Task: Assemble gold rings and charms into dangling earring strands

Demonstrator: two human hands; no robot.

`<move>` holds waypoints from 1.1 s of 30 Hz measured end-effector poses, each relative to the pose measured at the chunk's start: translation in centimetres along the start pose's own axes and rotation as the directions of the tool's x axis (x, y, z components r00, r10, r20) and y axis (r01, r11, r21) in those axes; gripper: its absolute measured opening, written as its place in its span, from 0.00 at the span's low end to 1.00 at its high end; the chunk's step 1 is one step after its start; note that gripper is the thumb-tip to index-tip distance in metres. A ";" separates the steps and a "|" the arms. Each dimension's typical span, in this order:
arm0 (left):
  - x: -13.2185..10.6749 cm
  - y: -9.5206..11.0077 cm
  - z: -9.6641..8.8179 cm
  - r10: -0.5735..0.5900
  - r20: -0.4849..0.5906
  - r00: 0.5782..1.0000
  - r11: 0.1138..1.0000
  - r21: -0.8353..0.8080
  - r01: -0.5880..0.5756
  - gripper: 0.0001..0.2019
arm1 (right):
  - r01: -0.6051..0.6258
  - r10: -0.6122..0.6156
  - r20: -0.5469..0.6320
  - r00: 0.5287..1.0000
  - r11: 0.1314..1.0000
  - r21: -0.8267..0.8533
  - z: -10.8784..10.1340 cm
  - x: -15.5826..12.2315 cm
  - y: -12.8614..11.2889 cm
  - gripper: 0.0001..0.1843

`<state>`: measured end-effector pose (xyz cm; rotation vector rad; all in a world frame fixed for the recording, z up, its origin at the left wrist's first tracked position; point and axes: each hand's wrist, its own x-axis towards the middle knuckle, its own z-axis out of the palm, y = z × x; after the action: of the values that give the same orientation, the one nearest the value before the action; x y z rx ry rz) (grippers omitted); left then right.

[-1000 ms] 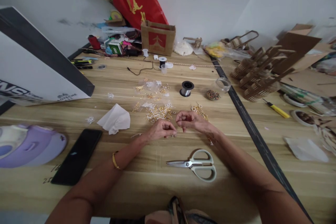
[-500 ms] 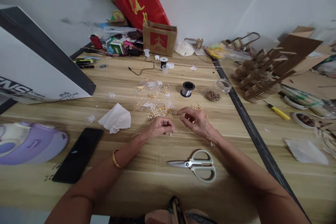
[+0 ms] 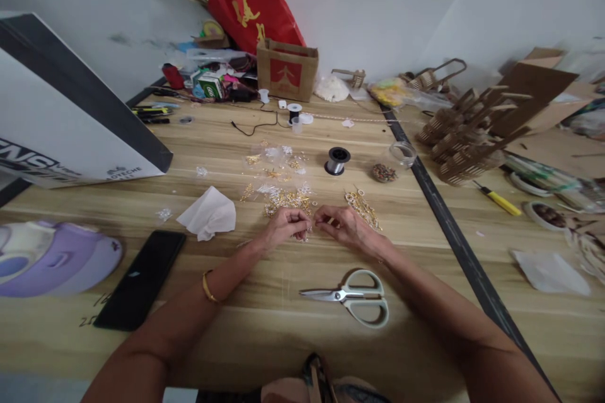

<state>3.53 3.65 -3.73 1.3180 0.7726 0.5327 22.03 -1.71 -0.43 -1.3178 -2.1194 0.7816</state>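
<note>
Wood-grain worktop [image 3: 246, 346]: carries jewellery findings, tools and packaging; both hands sit over its middle.
Left hand [image 3: 286, 225]: thumb and forefinger pinched on a small silvery piece [image 3: 308, 230], just on the near side of the heap.
Right hand [image 3: 347, 225]: fingers curled, tips close together beside the left fingertips; whether they grip anything, cannot tell.
Gap between hands: narrower than half a second ago, when the right fingers were spread and further off; both hands now appear to attend to the same small piece.
White ring [image 3: 314, 203]: stays on the worktop beside the heap, not taken up.
Gold-and-white chain [image 3: 362, 209]: right of the right hand, more of it exposed since that hand shifted left.
Heap of gold and silver findings [image 3: 287, 199]: beyond the left hand, which hides its near edge; single parts too fine to tell.
Scissors [image 3: 350, 295]: nearer the person, apart from both hands.
Lilac-and-white object [image 3: 70, 258]: cut off at left; kind unclear.
</note>
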 end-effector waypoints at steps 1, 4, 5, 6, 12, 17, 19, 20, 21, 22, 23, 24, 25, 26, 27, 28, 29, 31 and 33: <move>0.0 0.0 0.0 0.000 -0.013 1.000 1.000 0.000 0.000 0.13 | -0.012 0.012 0.000 1.000 1.000 0.012 0.0 0.0 0.1 0.06; 0.0 0.1 0.0 0.007 -0.027 1.000 1.000 0.007 -0.007 0.13 | -0.040 0.039 0.011 0.999 0.998 0.056 0.0 0.0 0.3 0.06; 0.0 0.2 0.0 0.010 -0.023 1.000 1.000 0.010 -0.010 0.13 | -0.049 0.049 0.013 0.999 0.997 0.067 0.0 0.0 0.3 0.06; -0.1 0.2 0.0 0.013 -0.018 1.000 1.000 0.011 -0.012 0.13 | -0.060 0.059 0.014 0.998 0.995 0.073 0.0 0.0 0.3 0.07; 0.0 0.0 0.1 0.004 0.003 1.000 1.000 0.011 -0.004 0.15 | -0.037 0.037 0.012 0.999 0.999 0.033 -0.1 0.1 0.0 0.08; 0.1 -0.4 0.1 0.017 0.022 1.000 1.000 0.016 -0.017 0.15 | -0.008 0.008 0.017 1.000 1.000 -0.028 -0.2 0.1 -0.3 0.09; 0.2 -0.5 0.1 0.018 0.023 1.000 1.000 0.022 -0.019 0.14 | -0.009 0.010 0.024 1.000 0.999 -0.036 -0.2 0.0 -0.2 0.08; 0.2 -0.5 0.1 0.019 0.022 1.000 1.000 0.025 -0.019 0.14 | -0.011 0.012 0.027 1.000 0.999 -0.041 -0.1 0.0 -0.1 0.08; 0.2 -0.5 0.1 0.018 0.020 1.000 0.999 0.026 -0.019 0.14 | -0.011 0.012 0.030 0.999 0.999 -0.045 -0.1 0.0 0.0 0.07; 0.2 -0.5 0.1 0.016 0.016 1.000 1.000 0.024 -0.017 0.14 | -0.011 0.013 0.031 0.999 0.999 -0.050 0.0 0.0 0.1 0.07; 0.2 -0.5 0.1 0.013 0.013 1.000 1.000 0.020 -0.014 0.14 | -0.013 0.014 0.030 0.999 0.998 -0.055 0.0 0.0 0.1 0.06; 0.2 -0.5 0.1 0.010 0.009 1.000 1.000 0.016 -0.010 0.13 | -0.014 0.015 0.028 0.999 0.998 -0.059 0.0 0.0 0.2 0.06; 0.2 -0.5 0.1 0.007 0.007 1.000 1.000 0.012 -0.007 0.13 | -0.015 0.017 0.026 1.000 0.998 -0.060 0.0 0.0 0.2 0.06; 0.2 -0.5 0.1 0.005 0.006 1.000 1.000 0.011 -0.005 0.13 | -0.016 0.018 0.024 1.000 0.998 -0.058 0.0 0.0 0.2 0.06; 0.2 -0.5 0.1 0.004 0.006 1.000 1.000 0.012 -0.004 0.13 | -0.016 0.018 0.022 1.000 0.998 -0.056 0.0 0.0 0.1 0.05; 0.2 -0.4 0.1 0.003 0.009 1.000 1.000 0.015 -0.003 0.13 | -0.016 0.017 0.022 1.000 0.998 -0.054 0.0 0.0 0.1 0.05; 0.2 -0.4 0.1 0.003 0.011 1.000 1.000 0.017 -0.003 0.13 | -0.014 0.015 0.023 1.000 0.999 -0.051 0.0 0.0 0.1 0.05; 0.1 -0.4 0.1 0.006 0.016 1.000 1.000 0.015 -0.006 0.13 | -0.014 0.015 0.030 0.999 0.999 -0.043 -0.1 0.0 0.0 0.05; 0.1 -0.3 0.1 0.010 0.016 1.000 1.000 0.007 -0.010 0.13 | -0.023 0.024 0.035 0.999 0.999 -0.033 -0.2 0.0 0.0 0.06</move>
<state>3.65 3.59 -4.08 1.3319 0.7558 0.5268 22.16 -1.67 -0.34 -1.3572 -2.1567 0.7888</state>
